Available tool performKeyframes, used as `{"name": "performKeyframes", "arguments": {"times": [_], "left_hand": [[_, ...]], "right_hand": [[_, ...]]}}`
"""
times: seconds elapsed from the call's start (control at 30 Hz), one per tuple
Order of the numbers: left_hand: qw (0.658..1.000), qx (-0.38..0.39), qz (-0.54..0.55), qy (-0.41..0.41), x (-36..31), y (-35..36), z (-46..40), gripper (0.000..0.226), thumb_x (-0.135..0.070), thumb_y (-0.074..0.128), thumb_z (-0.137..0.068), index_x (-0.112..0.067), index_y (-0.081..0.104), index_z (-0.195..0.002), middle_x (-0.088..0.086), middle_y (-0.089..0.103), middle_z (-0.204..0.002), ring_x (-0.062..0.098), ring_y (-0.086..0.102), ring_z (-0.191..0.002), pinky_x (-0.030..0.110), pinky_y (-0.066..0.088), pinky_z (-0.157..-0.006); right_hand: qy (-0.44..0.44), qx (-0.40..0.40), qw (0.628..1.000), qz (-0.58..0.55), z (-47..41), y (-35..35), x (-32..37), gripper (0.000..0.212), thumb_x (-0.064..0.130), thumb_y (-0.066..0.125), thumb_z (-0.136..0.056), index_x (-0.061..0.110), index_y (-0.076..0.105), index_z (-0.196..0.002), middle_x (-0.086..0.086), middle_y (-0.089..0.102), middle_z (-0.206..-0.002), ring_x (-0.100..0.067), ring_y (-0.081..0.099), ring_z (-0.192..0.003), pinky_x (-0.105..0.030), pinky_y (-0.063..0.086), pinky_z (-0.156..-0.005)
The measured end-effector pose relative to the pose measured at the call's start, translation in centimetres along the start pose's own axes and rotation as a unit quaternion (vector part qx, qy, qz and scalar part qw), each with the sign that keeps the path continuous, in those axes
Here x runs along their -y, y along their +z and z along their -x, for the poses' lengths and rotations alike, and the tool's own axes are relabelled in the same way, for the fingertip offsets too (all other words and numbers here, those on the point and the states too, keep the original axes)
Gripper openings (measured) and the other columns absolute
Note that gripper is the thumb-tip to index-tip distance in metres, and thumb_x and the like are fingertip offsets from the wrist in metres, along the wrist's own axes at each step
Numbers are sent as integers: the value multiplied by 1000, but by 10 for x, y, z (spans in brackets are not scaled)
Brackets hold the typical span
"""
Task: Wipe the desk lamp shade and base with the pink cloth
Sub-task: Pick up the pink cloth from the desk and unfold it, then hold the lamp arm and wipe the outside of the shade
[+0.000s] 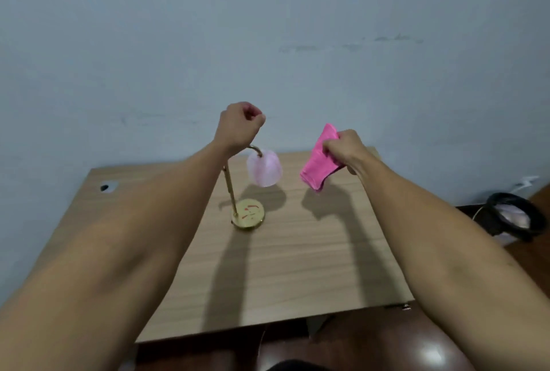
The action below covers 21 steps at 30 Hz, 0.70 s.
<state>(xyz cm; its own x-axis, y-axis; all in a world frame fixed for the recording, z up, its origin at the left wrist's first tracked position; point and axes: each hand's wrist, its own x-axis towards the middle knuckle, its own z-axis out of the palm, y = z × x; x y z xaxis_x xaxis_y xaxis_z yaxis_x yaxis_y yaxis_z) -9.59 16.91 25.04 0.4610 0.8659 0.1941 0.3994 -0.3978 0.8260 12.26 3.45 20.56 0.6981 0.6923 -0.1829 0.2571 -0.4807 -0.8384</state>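
A small desk lamp stands on the wooden table. It has a round gold base, a thin gold stem and a pale pink shade hanging from the curved top. My left hand is raised above the lamp's arch, fingers curled into a fist with nothing visible in it. To the right of the shade my right hand holds a folded bright pink cloth in the air, apart from the lamp.
A blue-grey wall rises directly behind the table. A cable hole sits near the table's far left corner. A black-rimmed bin stands on the dark floor to the right.
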Motion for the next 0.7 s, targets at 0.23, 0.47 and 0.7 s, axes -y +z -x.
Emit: {"name": "performKeyframes", "arguments": {"times": [0.23,0.47,0.7], "left_hand": [[988,108,-103,-35,70,-54,6,48,-30,66,-85,-13,67,-130,3,70,-121,21,63,-115,28,46,-96],[972,173,-152,-36,115,-42,5,23,-35,77,-82,-13,78,-89,11,75,-86,27,68,-87,32,52,-76],[970,178,-165,-12,130,-39,-4,12,-36,68,-86,-28,74,-80,3,74,-83,29,70,-88,40,58,-85]], "right_hand": [[-27,-58,990,-129,35,95,30,26,26,52,-97,7,66,-85,-9,60,-69,-26,58,-59,-33,45,-52],[-64,-21,987,-143,59,180,24,55,46,43,-103,25,44,-154,1,46,-157,-16,37,-147,-33,25,-122],[-38,-127,974,-184,51,213,9,63,48,36,-98,22,40,-155,-3,42,-158,-19,39,-145,-50,32,-121]]}}
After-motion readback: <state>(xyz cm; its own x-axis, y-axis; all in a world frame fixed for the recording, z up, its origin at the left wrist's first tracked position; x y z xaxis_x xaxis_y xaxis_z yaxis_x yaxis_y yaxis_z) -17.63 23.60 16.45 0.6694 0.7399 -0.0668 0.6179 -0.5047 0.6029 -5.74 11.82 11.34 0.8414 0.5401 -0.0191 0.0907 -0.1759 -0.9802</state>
